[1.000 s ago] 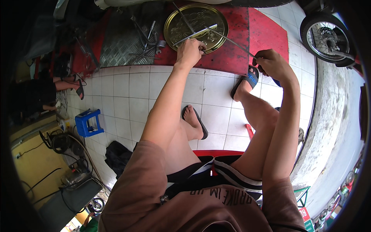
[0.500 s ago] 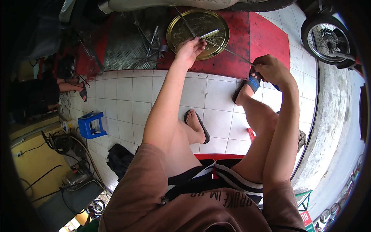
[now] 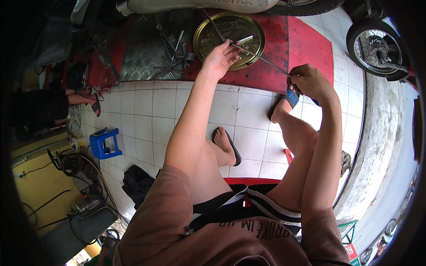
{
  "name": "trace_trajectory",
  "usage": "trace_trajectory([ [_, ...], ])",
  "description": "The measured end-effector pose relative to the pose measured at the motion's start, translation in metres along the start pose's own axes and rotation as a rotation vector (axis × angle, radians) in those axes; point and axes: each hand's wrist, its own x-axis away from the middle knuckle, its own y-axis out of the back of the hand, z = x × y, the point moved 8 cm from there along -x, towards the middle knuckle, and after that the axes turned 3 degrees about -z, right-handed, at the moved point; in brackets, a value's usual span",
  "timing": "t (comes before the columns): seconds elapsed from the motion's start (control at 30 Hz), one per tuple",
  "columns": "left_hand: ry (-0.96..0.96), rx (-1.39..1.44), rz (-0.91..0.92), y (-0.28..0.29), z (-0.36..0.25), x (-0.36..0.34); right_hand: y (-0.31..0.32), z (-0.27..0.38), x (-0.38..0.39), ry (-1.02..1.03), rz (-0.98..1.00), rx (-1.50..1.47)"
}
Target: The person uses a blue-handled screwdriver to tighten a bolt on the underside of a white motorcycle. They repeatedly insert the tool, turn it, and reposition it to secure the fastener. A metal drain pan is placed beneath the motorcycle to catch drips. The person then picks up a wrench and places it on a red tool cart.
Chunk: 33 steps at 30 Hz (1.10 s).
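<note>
Long, thin, dark strand (image 3: pixel 262 59): spans from left hand (image 3: pixel 218 62) to right hand (image 3: pixel 308 82)
Right fingers: pinch it
Left fingers: half-curled at it, grip unclear
Round, gold-coloured metal tray (image 3: pixel 205 36): beneath left fingers
Handwork: strand in hand, remainder unclear

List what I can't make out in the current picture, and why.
All in the head view:
- Silver bar: lower end hidden behind the left hand.
- Thin rod: its right end is covered by the right hand.
- Pale motorbike: mostly cut off by the upper edge.
- Distant wheel, lower right: too small and blurred for detail.
</note>
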Motion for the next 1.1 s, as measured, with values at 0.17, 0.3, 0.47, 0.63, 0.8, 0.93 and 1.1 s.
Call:
trace_trajectory([
  [0.17,-0.001,0.022,-0.011,-0.002,-0.001,0.003,0.000,0.005,0.003,0.002,-0.012,0.022],
  [0.3,-0.013,0.079,-0.006,-0.005,-0.004,0.004,0.001,0.008,0.004,0.024,-0.012,0.004],
  [0.47,-0.023,0.153,0.020,-0.008,-0.006,0.005,0.001,0.010,0.005,0.019,-0.006,-0.020],
  [0.63,-0.046,0.194,0.020,-0.011,-0.012,0.006,0.001,0.012,0.007,0.015,-0.005,-0.046],
  [0.8,-0.053,0.193,-0.006,-0.014,-0.017,0.011,0.001,0.015,0.008,0.015,-0.014,-0.057],
  [0.93,-0.056,0.213,-0.003,-0.015,-0.019,0.013,-0.001,0.012,0.005,0.048,-0.009,-0.095],
  [1.1,-0.037,0.286,-0.040,-0.017,-0.021,0.018,0.001,0.018,0.009,0.059,-0.002,-0.113],
])
